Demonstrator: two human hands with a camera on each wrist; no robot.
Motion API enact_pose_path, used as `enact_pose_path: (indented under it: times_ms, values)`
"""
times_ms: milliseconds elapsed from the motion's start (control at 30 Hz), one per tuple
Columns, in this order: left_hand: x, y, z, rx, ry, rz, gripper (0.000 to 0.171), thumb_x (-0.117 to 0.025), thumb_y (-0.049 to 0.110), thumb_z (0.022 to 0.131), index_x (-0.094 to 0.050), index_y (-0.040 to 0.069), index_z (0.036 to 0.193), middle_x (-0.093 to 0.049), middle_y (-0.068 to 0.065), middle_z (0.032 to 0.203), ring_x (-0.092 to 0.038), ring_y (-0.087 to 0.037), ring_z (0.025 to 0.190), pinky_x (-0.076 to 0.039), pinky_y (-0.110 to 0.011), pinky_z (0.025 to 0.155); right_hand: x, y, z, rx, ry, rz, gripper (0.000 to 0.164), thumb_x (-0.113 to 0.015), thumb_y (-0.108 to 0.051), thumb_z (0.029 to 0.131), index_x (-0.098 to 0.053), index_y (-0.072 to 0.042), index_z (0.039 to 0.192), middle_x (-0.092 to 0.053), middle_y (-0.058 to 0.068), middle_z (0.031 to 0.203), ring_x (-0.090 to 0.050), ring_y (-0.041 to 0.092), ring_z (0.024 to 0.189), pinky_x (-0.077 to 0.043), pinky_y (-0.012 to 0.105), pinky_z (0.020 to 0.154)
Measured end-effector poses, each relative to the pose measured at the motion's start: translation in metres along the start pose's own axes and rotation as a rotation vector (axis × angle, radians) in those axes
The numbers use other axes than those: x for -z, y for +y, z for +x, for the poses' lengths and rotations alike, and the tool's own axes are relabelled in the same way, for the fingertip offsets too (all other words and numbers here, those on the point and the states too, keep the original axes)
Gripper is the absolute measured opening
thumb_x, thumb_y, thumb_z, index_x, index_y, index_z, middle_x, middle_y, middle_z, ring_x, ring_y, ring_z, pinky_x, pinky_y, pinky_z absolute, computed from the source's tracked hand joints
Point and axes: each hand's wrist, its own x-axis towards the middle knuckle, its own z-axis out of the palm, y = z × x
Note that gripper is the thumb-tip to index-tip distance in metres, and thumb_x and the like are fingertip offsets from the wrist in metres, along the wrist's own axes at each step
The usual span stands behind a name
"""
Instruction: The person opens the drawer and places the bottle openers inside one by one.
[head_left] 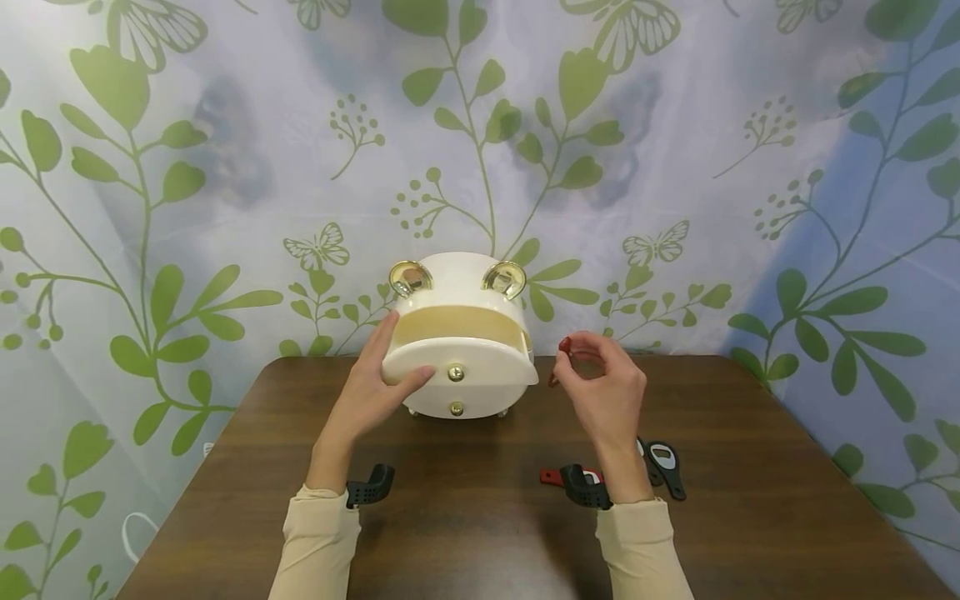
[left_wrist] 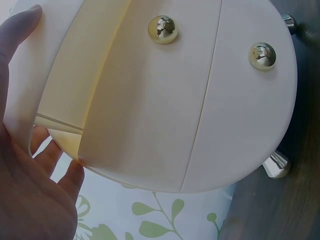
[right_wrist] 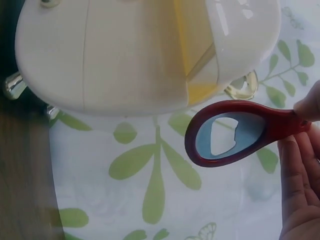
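Cream plastic makes up the round box [head_left: 461, 287] that we see near the back of the table [head_left: 465, 517], with two shiny gold ears [head_left: 504, 280] on its top and silvery feet [left_wrist: 276, 165] beneath. Its upper drawer [head_left: 491, 362] stands pulled out, so that we look down into the yellowish space behind its front, while the lower drawer [head_left: 431, 400] sits closed; each has a round gold knob [head_left: 455, 372] in the middle. At the left side of the box we find the left hand [head_left: 367, 392] spread wide, its fingers against the side and its thumb reaching across the drawer front; we cannot tell whether that thumb presses on it. Our right hand [head_left: 611, 392] is narrow, pinching between thumb and fingers the handle end of a red bottle opener [right_wrist: 252, 129], which is up above the table just beside the right side of the box, its silvery insert turned towards the right wrist view. Below that hand we see another red opener [head_left: 551, 477] lying on the table, partly hidden by a black wrist mount [head_left: 585, 487]. Further right lies a black opener [head_left: 671, 479], with a second dark one beside it, mostly covered by the forearm. Behind everything we have a pale cloth [head_left: 300, 125] printed with green leaves and butterflies.
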Motion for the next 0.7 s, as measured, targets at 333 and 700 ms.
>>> enact_pose_path:
  times_ms: [333,700]
  values:
    - [0.000,-0.002,0.001,-0.001,0.000,-0.005,0.100,-0.076,0.055,0.089,-0.017,0.034,0.166,-0.016,0.004,0.173,-0.017,-0.022,0.158,-0.027,-0.060,0.121,-0.006,-0.022,0.002,0.047,0.105,0.078,0.022,-0.079,0.013,0.076,-0.074,0.006,0.097,-0.074,0.019,0.090,-0.071,0.032,0.079,-0.054,0.016,0.082]
    - [0.001,-0.001,0.001,0.006,-0.003,-0.012,0.101,-0.077,0.054,0.089,-0.017,0.030,0.167,-0.016,0.003,0.173,-0.017,-0.023,0.158,-0.028,-0.060,0.120,-0.011,-0.047,0.002,0.070,0.177,0.212,0.020,-0.075,0.017,0.078,-0.070,0.014,0.097,-0.071,0.025,0.091,-0.069,0.023,0.080,-0.057,0.020,0.081]
